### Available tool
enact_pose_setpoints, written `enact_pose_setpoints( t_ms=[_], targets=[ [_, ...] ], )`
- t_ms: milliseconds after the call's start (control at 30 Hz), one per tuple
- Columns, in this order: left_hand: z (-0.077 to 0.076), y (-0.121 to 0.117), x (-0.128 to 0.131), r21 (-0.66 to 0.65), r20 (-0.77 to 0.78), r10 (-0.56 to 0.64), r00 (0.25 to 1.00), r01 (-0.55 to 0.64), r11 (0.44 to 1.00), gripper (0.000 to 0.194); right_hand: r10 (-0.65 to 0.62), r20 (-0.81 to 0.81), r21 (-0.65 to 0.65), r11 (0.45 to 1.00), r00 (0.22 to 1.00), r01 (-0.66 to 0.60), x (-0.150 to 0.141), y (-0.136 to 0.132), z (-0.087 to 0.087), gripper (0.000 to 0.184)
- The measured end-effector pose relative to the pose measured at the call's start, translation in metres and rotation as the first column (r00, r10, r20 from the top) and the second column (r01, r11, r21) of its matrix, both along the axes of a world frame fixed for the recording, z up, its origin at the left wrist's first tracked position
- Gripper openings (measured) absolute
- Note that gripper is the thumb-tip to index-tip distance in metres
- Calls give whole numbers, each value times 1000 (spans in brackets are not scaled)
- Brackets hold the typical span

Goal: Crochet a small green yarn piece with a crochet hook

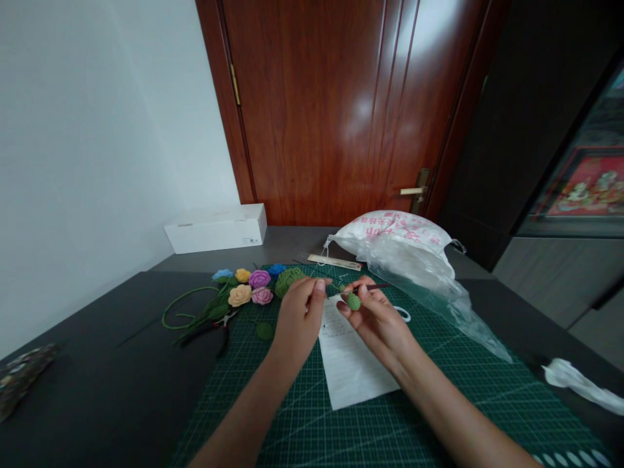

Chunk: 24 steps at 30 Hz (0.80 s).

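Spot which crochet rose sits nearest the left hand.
The pink crochet rose, at the front right of the bunch, right beside the left hand. The peach rose lies farther left, and the purple rose sits behind the pink one.

Cutting mat (pixel 439 416): dark green, white grid pattern. Crochet roses (pixel 259 279): peach, pink, purple, yellow, blue. Crochet bud (pixel 353 301): green.

Glossy varnished wood door (pixel 312 110) up top; matt green plastic cutting mat (pixel 468 390) below; rough knobbly yarn roses (pixel 259 279); smooth matt paper sheet (pixel 348 364); and there's a shiny, crinkled plastic bag (pixel 414 273)!
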State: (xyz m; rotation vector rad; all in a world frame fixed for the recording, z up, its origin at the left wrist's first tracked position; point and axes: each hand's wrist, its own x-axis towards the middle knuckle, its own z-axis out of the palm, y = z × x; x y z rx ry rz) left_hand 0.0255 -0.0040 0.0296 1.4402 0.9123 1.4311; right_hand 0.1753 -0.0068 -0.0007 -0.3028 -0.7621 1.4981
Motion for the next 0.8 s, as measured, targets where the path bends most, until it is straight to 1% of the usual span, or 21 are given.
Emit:
enact_pose_setpoints(
  t_ms=[33,67,100,133,167,200,233,300,400,567,800],
  targets=[
    [1,-2,2,-13,10,-35,999,35,999,20,-17,16,24,1000,1000,16,-1,0,0,19],
    [2,-4,3,-33,32,-87,996,88,996,28,-35,30,49,998,999,33,-1,0,0,19],
    [3,-6,5,-54,60,-151,987,154,987,41,-54,40,69,996,998,51,-2,-1,1,19],
    [4,-9,6,-88,168,-257,952,275,957,53,-73,49,79,994,996,69,-2,-1,1,19],
    [6,-11,6,-111,242,-318,917,351,930,65,-94,58,81,993,994,89,-2,-1,1,20],
    [7,-13,7,-116,284,-333,899,377,919,75,-117,73,80,991,991,111,-2,-2,1,20],
    [7,-15,8,-119,315,-344,885,397,910,81,-141,92,84,987,986,134,-2,-3,1,21],
    [7,-16,8,-125,340,-335,879,395,910,85,-184,135,117,979,974,169,-2,-4,2,21],
    [4,-16,8,-121,328,-308,893,363,924,78,-221,170,161,968,960,194,-3,-7,3,20],
    [2,-15,10,-73,291,-271,918,304,950,72,-274,142,139,957,951,255,-7,-12,0,20],
    [0,-17,11,-36,300,-298,906,323,946,72,-308,93,106,948,947,299,-10,-15,0,22]
  ],
)
